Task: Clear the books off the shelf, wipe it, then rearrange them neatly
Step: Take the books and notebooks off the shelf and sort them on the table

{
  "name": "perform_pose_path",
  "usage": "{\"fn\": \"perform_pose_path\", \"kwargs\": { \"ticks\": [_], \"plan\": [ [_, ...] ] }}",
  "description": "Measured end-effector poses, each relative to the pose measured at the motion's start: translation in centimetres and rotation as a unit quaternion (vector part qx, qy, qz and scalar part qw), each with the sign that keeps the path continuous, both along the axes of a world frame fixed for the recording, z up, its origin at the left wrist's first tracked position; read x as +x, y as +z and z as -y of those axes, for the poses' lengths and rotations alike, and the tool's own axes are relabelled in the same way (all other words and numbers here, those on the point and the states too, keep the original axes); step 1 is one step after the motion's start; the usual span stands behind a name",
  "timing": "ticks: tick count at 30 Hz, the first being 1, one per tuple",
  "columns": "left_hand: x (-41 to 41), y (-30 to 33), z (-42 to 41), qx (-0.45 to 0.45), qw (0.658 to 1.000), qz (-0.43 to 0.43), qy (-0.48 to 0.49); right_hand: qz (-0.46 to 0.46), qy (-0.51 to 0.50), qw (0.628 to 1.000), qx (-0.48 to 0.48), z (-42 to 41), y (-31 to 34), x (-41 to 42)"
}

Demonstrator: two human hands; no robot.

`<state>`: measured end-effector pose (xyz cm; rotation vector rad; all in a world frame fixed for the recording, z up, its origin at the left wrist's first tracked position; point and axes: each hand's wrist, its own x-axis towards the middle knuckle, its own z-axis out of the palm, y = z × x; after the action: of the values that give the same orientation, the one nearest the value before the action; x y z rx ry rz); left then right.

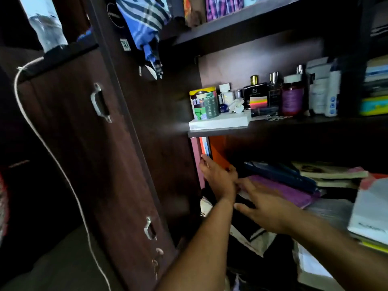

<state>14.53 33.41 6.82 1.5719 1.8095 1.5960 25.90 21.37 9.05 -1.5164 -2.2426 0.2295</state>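
On the lower shelf (218, 133) of a dark wooden wardrobe, a few thin books stand upright (204, 147) against the left wall, spines outward and long axes vertical; their red, white and blue spines carry no legible writing. An orange book (219, 153) leans just beside them, tilted to the right. Further right, books lie flat in a loose pile: a purple book (281, 191) with its long axis running from near left to far right, a dark blue book (279, 172) over it, and pale paperbacks (331, 170) behind. A white book (369, 213) sits at the near right edge; the dark print along its lower edge is too blurred to read.

The left hand (218, 175) reaches to the upright books, fingers extended and loosely spread, fingertips touching the spines' lower part; it grips nothing that can be seen. The right hand (266, 206) lies flat and open, palm down, on the near end of the purple book, fingers splayed.

On the shelf above stand a printed tin (203, 103), a black perfume bottle (255, 92) with an emblem on it, a purple jar (292, 99) and white tubes (323, 91), labels unreadable. A blue checked cloth (144, 24) hangs at the top. The open door (79, 143) carries a small sticker (125, 46) with illegible letters.
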Motion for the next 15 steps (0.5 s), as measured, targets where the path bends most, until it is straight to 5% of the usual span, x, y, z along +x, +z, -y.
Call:
{"fn": "perform_pose_path", "kwargs": {
  "ticks": [6, 11, 15],
  "plan": [
    [-0.5, -1.0, -2.0, 0.03, 0.999, 0.002, 0.012, -0.005, -0.074, 0.997, -0.031, -4.6, 1.3, -0.6],
    [-0.8, -0.3, -1.2, 0.069, 0.989, 0.127, 0.01, 0.071, -0.105, 0.992, 0.029, -3.8, -0.8, -1.5],
    [-0.8, 0.5, -0.9, 0.093, 0.974, 0.206, 0.035, 0.047, -0.092, 0.994, 0.028, -4.2, -1.2, -1.4]
  ]
}}
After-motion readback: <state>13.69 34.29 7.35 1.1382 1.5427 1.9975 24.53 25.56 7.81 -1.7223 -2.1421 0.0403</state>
